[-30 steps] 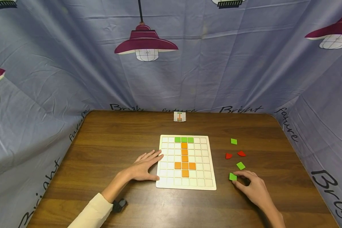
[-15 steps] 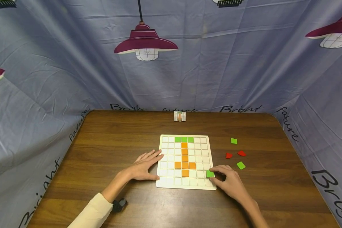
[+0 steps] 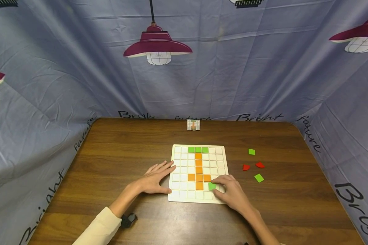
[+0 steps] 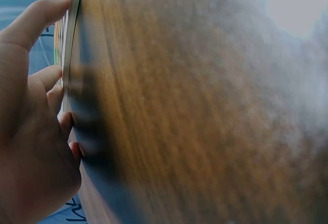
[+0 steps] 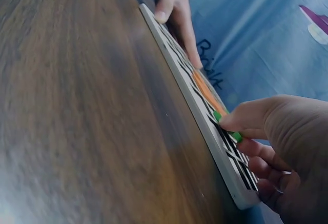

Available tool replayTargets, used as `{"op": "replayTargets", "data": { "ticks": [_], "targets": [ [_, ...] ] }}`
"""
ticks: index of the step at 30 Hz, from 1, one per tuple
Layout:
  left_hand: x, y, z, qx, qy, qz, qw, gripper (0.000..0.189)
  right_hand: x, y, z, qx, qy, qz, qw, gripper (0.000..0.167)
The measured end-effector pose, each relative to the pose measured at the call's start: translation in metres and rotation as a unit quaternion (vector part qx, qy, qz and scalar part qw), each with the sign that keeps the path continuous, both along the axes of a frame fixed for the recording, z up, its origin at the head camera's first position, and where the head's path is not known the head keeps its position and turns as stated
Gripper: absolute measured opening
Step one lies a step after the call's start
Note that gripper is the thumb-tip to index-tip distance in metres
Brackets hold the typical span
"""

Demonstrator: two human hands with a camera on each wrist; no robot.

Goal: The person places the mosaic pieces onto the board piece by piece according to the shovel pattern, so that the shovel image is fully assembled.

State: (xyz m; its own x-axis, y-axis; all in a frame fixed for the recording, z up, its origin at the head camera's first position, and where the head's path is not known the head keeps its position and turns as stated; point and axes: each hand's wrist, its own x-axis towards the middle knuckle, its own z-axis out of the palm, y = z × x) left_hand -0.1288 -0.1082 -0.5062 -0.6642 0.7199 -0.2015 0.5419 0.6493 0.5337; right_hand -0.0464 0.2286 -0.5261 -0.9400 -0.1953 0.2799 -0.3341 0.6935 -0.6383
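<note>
A white gridded board (image 3: 180,195) lies on the wooden table, with orange square tiles (image 3: 199,170) forming a column and short crossbar, and three green tiles (image 3: 198,150) along its far row. My right hand (image 3: 231,192) pinches a green square tile (image 3: 212,186) between thumb and fingers over the board's near right part. In the right wrist view that green tile (image 5: 236,136) is tilted close to the board's surface. My left hand (image 3: 154,178) rests spread at the board's left edge; the left wrist view shows its thumb and fingertips touching that edge.
Right of the board lie two loose green tiles (image 3: 259,178) and two red rounded pieces (image 3: 246,167). A small card (image 3: 193,125) with a printed grid pattern sits at the table's far edge. Patterned cloth (image 3: 184,85) hangs behind the table.
My right hand has carried the green tile leftward, from the table beside the loose pieces, past the board's right edge and over its cells. The left hand has stayed put.
</note>
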Motion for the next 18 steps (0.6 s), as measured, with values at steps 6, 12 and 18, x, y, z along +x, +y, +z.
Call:
{"op": "replayTargets", "data": {
  "ticks": [6, 12, 18],
  "targets": [
    [0.000, 0.000, 0.001, -0.001, -0.002, 0.002, 1.0000, 0.091, -0.002, -0.007, 0.000, 0.009, 0.005, 0.005, 0.9999, 0.027],
    [0.000, 0.000, 0.001, -0.001, 0.001, 0.000, 1.0000, 0.091, -0.003, -0.012, -0.001, 0.018, 0.003, 0.006, 0.9998, 0.028],
    [0.000, 0.000, 0.000, 0.000, 0.001, 0.001, 1.0000, 0.091, -0.003, -0.014, -0.001, 0.019, 0.001, 0.005, 0.9998, 0.029]
  ]
}}
